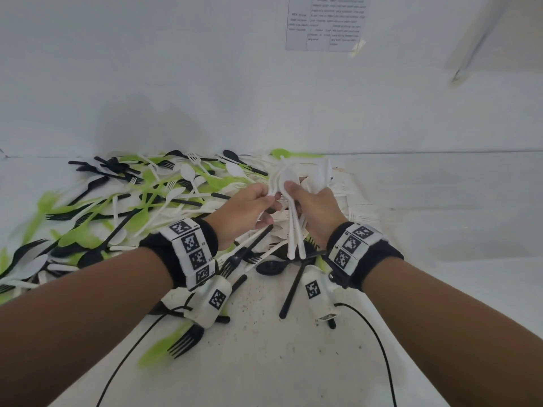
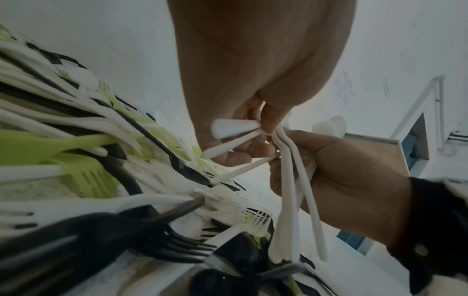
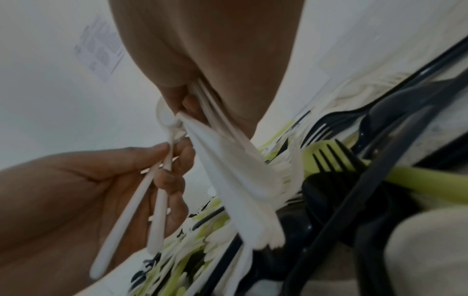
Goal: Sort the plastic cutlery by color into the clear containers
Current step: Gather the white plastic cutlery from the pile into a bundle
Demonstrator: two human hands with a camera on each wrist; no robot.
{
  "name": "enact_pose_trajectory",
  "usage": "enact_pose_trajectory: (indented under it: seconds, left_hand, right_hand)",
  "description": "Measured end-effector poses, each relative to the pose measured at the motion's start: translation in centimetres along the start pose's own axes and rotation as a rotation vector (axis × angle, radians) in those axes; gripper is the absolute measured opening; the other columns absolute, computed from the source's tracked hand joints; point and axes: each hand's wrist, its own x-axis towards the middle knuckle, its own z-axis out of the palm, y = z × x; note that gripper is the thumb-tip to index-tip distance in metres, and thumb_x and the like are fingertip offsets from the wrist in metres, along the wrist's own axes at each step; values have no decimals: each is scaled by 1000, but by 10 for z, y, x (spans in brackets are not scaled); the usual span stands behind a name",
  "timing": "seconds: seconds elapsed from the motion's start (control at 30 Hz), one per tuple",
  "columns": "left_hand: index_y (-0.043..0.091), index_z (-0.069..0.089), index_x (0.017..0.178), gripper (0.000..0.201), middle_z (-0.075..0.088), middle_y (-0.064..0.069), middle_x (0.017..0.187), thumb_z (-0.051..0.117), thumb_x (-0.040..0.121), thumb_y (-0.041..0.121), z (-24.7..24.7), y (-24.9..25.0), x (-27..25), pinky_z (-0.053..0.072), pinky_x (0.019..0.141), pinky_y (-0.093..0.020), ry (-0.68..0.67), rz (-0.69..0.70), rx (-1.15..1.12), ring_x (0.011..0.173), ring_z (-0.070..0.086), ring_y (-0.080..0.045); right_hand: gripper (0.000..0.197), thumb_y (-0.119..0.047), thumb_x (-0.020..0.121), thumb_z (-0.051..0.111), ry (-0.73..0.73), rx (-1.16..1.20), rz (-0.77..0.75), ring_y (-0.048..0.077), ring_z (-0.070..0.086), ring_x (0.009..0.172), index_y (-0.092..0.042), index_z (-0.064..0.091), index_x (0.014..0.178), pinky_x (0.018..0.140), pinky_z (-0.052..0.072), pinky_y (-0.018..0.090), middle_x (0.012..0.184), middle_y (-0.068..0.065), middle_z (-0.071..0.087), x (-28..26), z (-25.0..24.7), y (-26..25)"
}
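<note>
1. Holding white spoons (image 1: 293, 230) tight, the right hand (image 1: 316, 210) has its fingers curled round a bunch.
2. Pinching a few more, the left hand (image 1: 249, 210) should pass them over slowly.
3. Farther back, the mixed pile (image 1: 141, 195) waits; no clear containers show.

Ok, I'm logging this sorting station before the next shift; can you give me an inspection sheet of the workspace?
Surface: white tabletop, speckled with dirt near the front.
Job's things: mixed cutlery pile, green, black, white; no clear containers in view.
Clutter: nothing seen.
Hands: left hand pinches white spoons; right hand grips a bundle of them.
Cables: black cable from each wrist camera.
Surroundings: white wall, printed sheet taped up.
</note>
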Motion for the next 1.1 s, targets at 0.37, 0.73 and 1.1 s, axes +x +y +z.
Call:
enact_pose_trajectory:
  seconds: [0.37, 0.73, 1.1]
  left_hand:
    - [13, 60, 128, 25, 77, -8, 110, 49, 107, 11, 7, 9, 2, 58, 93, -35, -80, 74, -85, 100, 75, -27]
    - [7, 64, 121, 19, 76, -15, 111, 57, 104, 13, 6, 10, -3, 58, 94, -41, -94, 52, -85, 99, 74, -28]
    - [20, 44, 139, 61, 57, -4, 142, 63, 85, 42, 6, 30, 4, 45, 111, -48, -142, -40, -194, 129, 58, -23]
  right_hand:
    - [22, -28, 93, 73, 13, -12, -34, 28, 75, 85, -10, 74, 106, 81, 61, 46, 89, 7, 77, 4, -2, -13]
    - [24, -22, 94, 71, 44, 137, 11, 36, 74, 85, -4, 72, 110, 80, 61, 50, 94, 17, 75, -1, 5, -15]
    - [18, -15, 95, 71, -62, 316, 54, 35, 68, 89, -2, 67, 108, 82, 57, 49, 100, 20, 70, -6, 12, -25]
